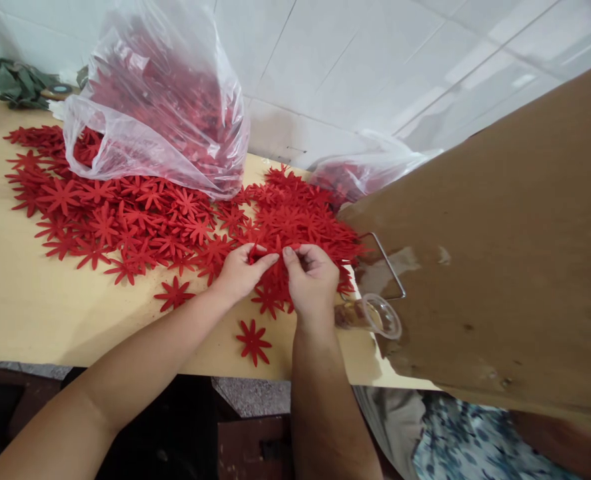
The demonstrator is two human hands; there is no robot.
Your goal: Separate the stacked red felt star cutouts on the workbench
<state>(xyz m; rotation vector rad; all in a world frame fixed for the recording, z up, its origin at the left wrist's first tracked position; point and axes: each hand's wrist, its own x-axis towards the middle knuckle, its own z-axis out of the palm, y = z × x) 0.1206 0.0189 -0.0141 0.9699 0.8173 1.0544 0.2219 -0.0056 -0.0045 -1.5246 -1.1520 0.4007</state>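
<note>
My left hand (242, 272) and my right hand (314, 275) meet over the pile, thumbs almost touching. Both are closed in a pinch on a red flower cutout, mostly hidden by my fingers, with the same red behind it. Around them spreads a heap of red flower cutouts (140, 220) with long narrow petals. A second mound of these cutouts (300, 217) lies directly behind my hands. One single cutout (254, 342) rests nearer the table's front edge, and another (174, 294) lies left of my left forearm.
A clear plastic bag (175, 113) full of red pieces stands on the table (15, 300) against the tiled wall. Behind a tall brown board (505, 233) on the right is another bag (370, 167). A clear plastic cup (370, 315) lies tipped near my right wrist. A person in patterned clothing (465, 440) sits at lower right.
</note>
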